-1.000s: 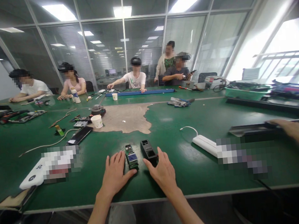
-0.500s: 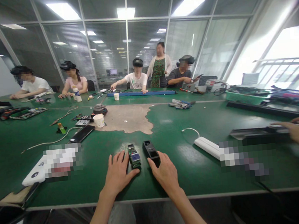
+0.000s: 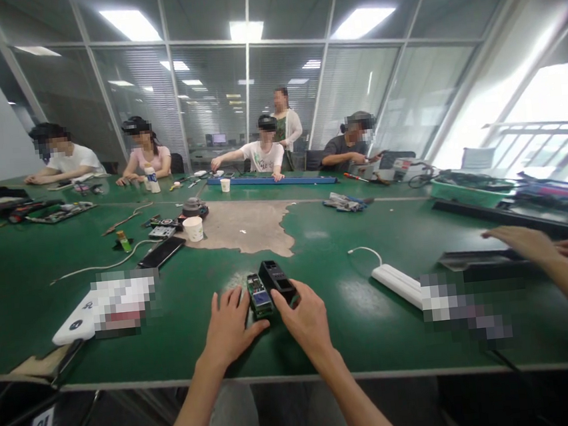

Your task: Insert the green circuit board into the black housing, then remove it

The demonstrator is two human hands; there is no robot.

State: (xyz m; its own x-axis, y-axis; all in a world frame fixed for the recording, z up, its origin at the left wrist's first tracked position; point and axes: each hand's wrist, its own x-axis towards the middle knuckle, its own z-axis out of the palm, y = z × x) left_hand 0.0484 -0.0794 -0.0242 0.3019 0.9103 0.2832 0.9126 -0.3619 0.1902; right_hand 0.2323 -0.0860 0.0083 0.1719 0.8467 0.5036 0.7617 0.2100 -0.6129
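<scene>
A small green circuit board with a bluish screen [image 3: 260, 298] lies on the green table in front of me. My left hand [image 3: 233, 325] rests just left of it, palm down with the fingers spread. Beside the board, on its right, is a black plastic housing [image 3: 275, 279], tilted and very close to the board. My right hand [image 3: 304, 313] grips the lower right part of this housing between thumb and fingers; some of those fingers are hidden behind it.
A white power strip [image 3: 399, 286] lies to the right, a black phone [image 3: 162, 251] and paper cup [image 3: 194, 229] to the left. Another person's hand [image 3: 523, 243] is over a dark metal part at the far right. Several people are across the table.
My right hand has moved the black housing left and slightly up, closer to the board. Across the table, the standing person has shifted left. The neighbour's hand at right has moved left.
</scene>
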